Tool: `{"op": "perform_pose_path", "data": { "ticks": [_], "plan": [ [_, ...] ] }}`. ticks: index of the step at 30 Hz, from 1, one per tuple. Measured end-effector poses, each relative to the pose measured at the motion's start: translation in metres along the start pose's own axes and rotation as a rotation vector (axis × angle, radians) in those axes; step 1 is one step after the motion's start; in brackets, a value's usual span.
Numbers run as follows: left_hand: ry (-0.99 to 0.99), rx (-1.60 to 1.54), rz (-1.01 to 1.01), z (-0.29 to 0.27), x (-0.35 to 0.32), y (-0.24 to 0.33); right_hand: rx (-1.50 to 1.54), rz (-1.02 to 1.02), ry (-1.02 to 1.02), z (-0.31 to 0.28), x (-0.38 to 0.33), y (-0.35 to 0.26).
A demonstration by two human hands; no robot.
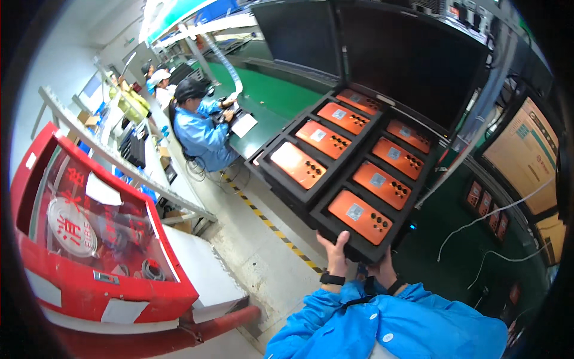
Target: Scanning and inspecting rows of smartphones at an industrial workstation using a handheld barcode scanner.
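A black foam tray (318, 220) holds several orange phones (360, 217) in a row, each lying back up with dark camera lenses and a pale square label. At its near left corner is my left hand (336, 256), the thumb against the tray's side and another finger reaching out to the left. My right hand (384, 270) grips the near end of the same tray, its fingers mostly hidden by it. Directly to the left, a second black tray (283, 179) carries another row of orange phones (299, 164).
Dark monitors (412, 60) stand behind the trays on a green bench (269, 90). A lit screen (523, 155) and white cables (460, 230) are at right. Left are a red fire cabinet (107, 293) and a seated co-worker (200, 131) in blue. Yellow-black tape (269, 224) crosses the floor.
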State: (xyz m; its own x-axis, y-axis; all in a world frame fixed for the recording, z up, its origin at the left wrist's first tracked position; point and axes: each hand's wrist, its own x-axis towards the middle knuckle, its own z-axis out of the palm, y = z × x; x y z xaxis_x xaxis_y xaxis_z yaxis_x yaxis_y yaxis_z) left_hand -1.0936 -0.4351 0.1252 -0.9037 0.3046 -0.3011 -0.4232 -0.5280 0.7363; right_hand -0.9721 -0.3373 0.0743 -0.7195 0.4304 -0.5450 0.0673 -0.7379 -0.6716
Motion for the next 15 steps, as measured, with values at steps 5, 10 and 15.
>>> {"op": "perform_pose_path", "data": {
  "ticks": [5,10,15],
  "plan": [
    [0.094,0.104,0.118,0.012,-0.022,0.003,-0.363,-0.032,-0.159,-0.038,-0.005,0.005],
    [0.091,0.021,0.060,-0.029,-0.039,0.026,-0.452,0.121,-0.317,-0.037,-0.026,0.015],
    [0.159,-0.017,-0.135,-0.106,-0.101,0.084,-1.073,0.102,-0.586,-0.027,-0.049,-0.008]
  ]
}}
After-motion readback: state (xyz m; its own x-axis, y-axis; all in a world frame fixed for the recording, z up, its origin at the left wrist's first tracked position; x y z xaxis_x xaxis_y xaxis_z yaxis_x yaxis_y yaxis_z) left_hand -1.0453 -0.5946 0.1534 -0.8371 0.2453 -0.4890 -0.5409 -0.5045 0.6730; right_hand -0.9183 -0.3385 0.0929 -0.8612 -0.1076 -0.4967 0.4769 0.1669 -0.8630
